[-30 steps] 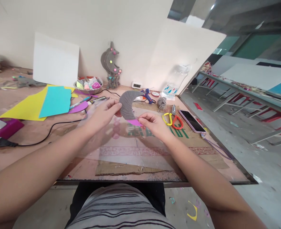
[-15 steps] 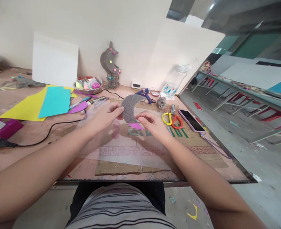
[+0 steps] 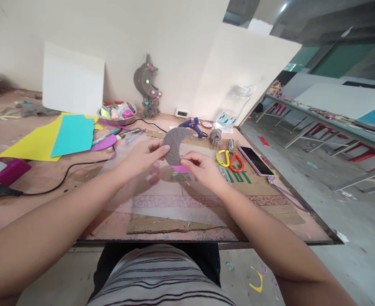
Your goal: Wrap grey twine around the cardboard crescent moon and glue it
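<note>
Crescent [image 3: 174, 143] mostly wrapped in grey yarn, held up over the near-middle of the surface [image 3: 63, 212]; purple tip [image 3: 181, 169] at its near end is bare, so looks like only that stretch left. Left hand [image 3: 147, 156] has fingers closed on its left edge; right hand [image 3: 203, 168] has fingers pinched at its lower right edge, can't tell if on yarn or crescent.

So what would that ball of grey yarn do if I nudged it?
The yarn ball might roll, being roundish, though its uneven outline could stop it soon. It would probably squash easily, since it looks like loosely wound strands.
</note>
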The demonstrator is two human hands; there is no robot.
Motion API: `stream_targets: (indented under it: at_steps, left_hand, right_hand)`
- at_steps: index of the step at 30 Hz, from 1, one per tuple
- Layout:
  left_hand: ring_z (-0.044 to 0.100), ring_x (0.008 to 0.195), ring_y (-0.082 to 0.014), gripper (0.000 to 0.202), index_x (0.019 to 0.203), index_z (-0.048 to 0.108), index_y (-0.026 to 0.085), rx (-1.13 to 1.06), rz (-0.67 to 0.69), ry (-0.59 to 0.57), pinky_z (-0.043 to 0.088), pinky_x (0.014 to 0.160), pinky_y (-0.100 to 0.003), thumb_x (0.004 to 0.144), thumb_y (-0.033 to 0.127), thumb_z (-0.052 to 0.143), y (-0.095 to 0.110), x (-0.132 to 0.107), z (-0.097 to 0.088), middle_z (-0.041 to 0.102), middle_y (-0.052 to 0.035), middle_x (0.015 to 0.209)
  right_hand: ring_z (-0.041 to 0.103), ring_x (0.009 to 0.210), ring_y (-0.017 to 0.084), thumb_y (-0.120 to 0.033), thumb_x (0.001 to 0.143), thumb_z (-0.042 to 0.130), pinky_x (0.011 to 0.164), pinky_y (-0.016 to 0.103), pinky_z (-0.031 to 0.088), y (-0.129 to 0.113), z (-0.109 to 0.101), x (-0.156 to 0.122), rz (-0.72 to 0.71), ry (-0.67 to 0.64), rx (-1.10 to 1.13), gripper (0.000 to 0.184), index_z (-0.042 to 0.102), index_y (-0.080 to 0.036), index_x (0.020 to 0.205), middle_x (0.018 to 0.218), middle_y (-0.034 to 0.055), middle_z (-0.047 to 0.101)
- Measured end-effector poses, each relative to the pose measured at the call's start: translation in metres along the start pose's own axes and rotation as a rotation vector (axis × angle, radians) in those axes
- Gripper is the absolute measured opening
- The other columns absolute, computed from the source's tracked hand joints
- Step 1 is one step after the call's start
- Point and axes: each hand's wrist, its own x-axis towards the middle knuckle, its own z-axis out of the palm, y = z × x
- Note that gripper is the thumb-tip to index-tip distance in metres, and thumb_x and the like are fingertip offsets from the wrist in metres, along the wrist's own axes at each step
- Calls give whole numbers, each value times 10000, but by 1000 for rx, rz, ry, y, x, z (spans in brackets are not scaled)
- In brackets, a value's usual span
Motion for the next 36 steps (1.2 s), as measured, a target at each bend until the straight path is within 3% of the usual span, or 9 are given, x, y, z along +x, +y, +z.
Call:
stream_targets:
  at_steps: [4,8,13,21,29,36]
  left_hand:
    - [513,585,-110,403,673,530,163,18,8,4,394,514,-218,861,516,471,-1,0,-1,539,6,654]
    - [482,490,-95,389,686,489,178,-70,-60,-35,376,452,-220,859,526,471,1,-2,-1,518,26,622]
    - [502,509,-107,390,680,499,181,-29,-47,-22,387,491,-234,864,523,466,2,-2,0,516,27,592]
    - [518,626,-122,389,668,540,165,67,15,3,384,592,-248,870,488,464,0,0,1,560,12,652]
    - [511,626,-122,384,669,535,169,69,7,-2,382,586,-246,873,487,464,-1,0,1,549,11,649]
    - [508,568,-120,400,654,516,180,71,-12,-3,385,530,-238,865,514,455,-1,0,1,532,14,604]
  right_hand:
    - [519,699,127,-348,846,536,682,265,404,0,-2,1,30,0,17,223,653,-163,799,754,14,606]
    - [535,692,126,-371,874,482,681,259,409,-3,-5,1,90,35,17,289,660,-158,794,750,20,630]
    - [490,619,109,-389,787,611,611,249,389,-4,-2,0,120,35,41,234,658,-160,777,689,-3,595]
    - [494,621,99,-299,802,590,613,254,395,-4,1,-1,27,20,-64,161,684,-168,795,762,10,630]
    - [504,630,109,-360,802,592,615,258,403,-5,0,-1,49,10,-14,222,684,-159,816,752,15,628]
    - [507,639,105,-297,807,580,621,251,398,-2,1,-2,28,10,-48,165,673,-161,818,785,18,639]
